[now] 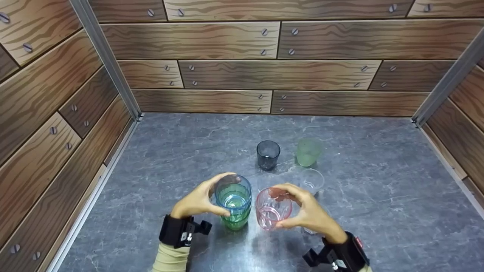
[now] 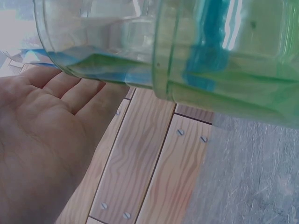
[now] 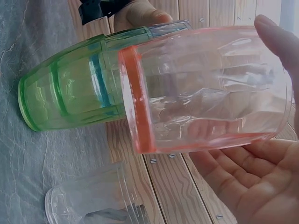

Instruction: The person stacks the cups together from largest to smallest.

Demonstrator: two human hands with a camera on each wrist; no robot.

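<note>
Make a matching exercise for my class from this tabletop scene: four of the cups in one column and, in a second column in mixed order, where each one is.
Column 1
1. pink cup
2. blue cup
3. dark grey cup
4. frosted green cup

Column 2
A. stands alone, far right in the back row
B. held in the right hand
C. nested in a green cup, held by the left hand
D. stands alone at the back, left of the frosted cup

Pairs: 1-B, 2-C, 3-D, 4-A
</note>
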